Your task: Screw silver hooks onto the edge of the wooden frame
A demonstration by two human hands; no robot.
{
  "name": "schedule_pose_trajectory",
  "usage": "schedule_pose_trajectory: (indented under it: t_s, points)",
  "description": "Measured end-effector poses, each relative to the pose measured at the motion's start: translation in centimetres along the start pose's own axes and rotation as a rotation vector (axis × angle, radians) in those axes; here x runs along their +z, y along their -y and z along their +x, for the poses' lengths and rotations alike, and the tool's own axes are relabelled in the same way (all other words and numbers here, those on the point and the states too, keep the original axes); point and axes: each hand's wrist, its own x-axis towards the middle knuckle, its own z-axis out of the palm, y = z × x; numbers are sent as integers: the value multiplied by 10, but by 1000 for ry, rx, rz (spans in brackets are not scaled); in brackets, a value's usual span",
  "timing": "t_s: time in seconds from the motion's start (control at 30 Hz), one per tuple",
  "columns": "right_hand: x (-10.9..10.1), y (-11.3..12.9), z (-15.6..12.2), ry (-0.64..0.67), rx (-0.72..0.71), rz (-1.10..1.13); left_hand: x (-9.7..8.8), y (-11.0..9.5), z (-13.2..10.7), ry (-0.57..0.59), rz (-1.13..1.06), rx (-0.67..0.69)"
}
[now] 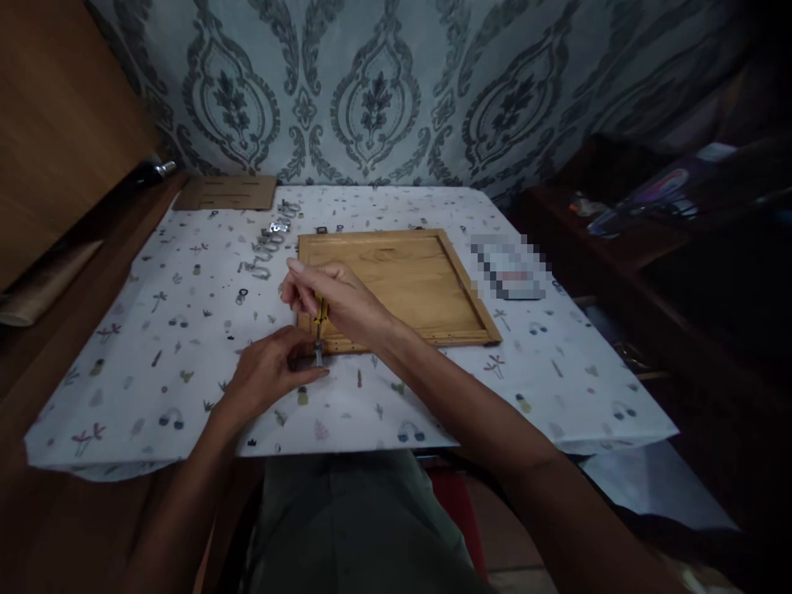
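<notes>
My right hand [331, 299] is closed round a small yellow-handled screwdriver [320, 318], held upright with its tip down at the near left corner of a wooden frame board [408, 285]. My left hand [272, 367] lies on the table just left of that corner, fingers pinched on a small metal piece [318, 356] under the tool's tip. The board lies flat on a white patterned tablecloth [186, 330].
A row of small metal hooks and fittings [266, 247] lies left of the board. A flat cardboard piece [228, 192] sits at the far left by the wall. A blurred-out item [508, 266] lies right of the board. Dark furniture stands to the right.
</notes>
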Motion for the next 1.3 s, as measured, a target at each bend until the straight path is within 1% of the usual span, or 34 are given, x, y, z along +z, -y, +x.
schedule_pose_trajectory:
  t_s: [0.1,0.17,0.2,0.3,0.37,0.43,0.53,0.63,0.8,1.03,1.3]
  points:
    - [1,-2,1,62,4,12,1,1,0,-20,18,5]
    - [4,-5,0,45,-21,0,1,2,-1,-34,24,19]
    - [7,-6,0,13,-47,0,2,2,-1,-38,23,27]
    - [15,-11,-2,-138,-140,31,1,2,-1,-30,16,33]
    - [19,-14,-4,-226,-168,45,1,1,-1,-19,15,28]
    - [21,-15,-6,-294,-170,42,1,1,-1,-21,12,28]
    - [21,-13,-8,-346,-134,30,1,2,-1,-30,9,36]
    - [20,-7,-12,-348,-149,15,1,3,-1,-17,-6,47]
    - [19,1,-17,-296,-179,43,1,4,-2,-9,-32,45]
    - [17,-4,-15,-346,-70,85,1,3,-3,-13,-9,69]
    - [17,-5,-16,-317,-65,73,2,5,-3,-19,1,92]
